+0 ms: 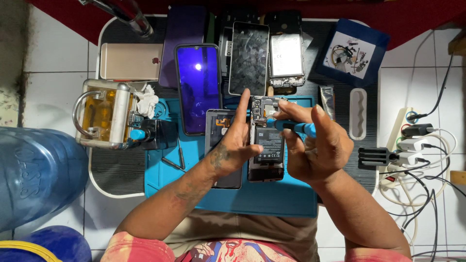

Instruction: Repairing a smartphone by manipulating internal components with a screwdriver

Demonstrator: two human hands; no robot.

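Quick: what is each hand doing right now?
Left hand: open, steadying the opened phone.
Right hand: closed on the blue screwdriver, tip at the phone.

Pretty cramped up top, 4 phones (248,58) crowd the mat's (262,199) far edge. Near strip is open; the amber bottle (104,114) blocks the left.

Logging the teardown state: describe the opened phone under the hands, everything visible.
The opened phone lies flat, back cover off, lengthwise on the blue mat. A black battery fills its middle; circuit board and camera parts show at the far end. The left hand steadies its left edge. The right hand holds a blue-handled screwdriver with its tip at the upper board.
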